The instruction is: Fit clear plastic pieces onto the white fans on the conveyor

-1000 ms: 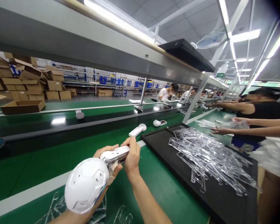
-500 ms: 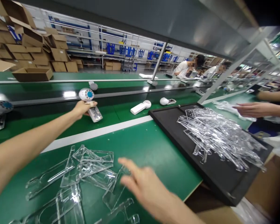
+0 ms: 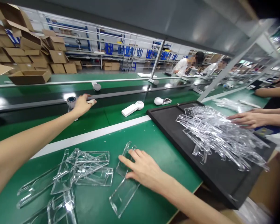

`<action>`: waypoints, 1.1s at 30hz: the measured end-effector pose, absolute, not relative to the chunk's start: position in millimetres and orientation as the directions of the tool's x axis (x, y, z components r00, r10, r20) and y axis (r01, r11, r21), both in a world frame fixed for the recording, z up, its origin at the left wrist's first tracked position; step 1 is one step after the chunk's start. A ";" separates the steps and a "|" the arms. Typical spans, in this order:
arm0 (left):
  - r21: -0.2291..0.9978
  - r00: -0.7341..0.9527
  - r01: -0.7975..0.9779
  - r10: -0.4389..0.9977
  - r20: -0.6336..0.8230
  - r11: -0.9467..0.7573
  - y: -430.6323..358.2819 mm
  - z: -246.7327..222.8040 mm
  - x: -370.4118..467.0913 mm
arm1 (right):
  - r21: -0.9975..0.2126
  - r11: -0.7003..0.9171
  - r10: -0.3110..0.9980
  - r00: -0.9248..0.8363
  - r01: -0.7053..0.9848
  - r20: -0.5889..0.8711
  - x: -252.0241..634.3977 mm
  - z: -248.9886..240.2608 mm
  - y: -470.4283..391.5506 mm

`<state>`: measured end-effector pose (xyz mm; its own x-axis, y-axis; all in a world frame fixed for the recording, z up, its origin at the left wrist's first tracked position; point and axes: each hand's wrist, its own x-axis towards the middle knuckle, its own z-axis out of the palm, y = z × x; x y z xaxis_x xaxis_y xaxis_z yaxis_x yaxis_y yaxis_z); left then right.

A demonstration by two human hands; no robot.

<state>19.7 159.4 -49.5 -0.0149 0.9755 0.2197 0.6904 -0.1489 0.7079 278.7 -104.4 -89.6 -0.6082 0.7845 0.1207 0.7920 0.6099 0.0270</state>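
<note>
Presently, right grip half-spread over one clear frame; left grip unclear, near one round-headed device.

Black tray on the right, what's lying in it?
The black tray holds a heap of clear plastic pieces, with another person's hand at its edge. The tray floor beneath and the lowest pieces are covered.

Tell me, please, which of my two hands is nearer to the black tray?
Right. Your right hand touches a clear plastic piece left of the black tray; your left hand is farther away, beyond the white strip.
</note>
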 end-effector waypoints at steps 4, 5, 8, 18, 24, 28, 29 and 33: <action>0.641 0.138 0.740 0.979 0.151 -0.204 162.7 -56.6 74.9 | 0.038 0.596 0.801 -0.597 0.802 0.039 319.6 -80.2 -66.7; 0.629 0.171 0.746 0.976 0.138 -0.220 164.3 -59.5 89.6 | 0.019 0.579 0.815 -0.579 0.815 0.037 326.0 -79.4 -60.1; 0.591 0.255 0.759 0.960 0.119 -0.275 169.2 -65.9 133.7 | -0.065 0.466 0.883 -0.460 0.882 0.094 331.8 -81.4 -48.2; 0.527 0.340 0.782 0.937 0.087 -0.332 173.6 -92.8 245.7 | -0.004 0.110 0.974 -0.107 0.994 0.202 311.5 -105.3 -31.4; 0.751 0.317 0.599 0.944 0.096 -0.278 187.7 -74.2 211.6 | -0.170 0.030 0.983 0.001 0.985 0.181 326.2 -89.2 -27.4; 0.910 0.354 0.305 0.921 0.166 -0.281 170.5 -30.7 175.1 | -0.599 -0.043 0.967 0.185 0.799 0.177 330.1 -69.2 -21.1; 0.949 0.358 0.190 0.918 0.171 -0.251 160.5 -21.2 167.6 | -0.691 -0.040 0.959 0.221 0.722 0.176 327.7 -63.9 -18.6; 0.902 0.380 -0.423 0.921 0.083 0.093 112.4 1.3 149.6 | -0.866 0.029 0.939 0.282 0.499 0.194 303.4 -40.4 -9.8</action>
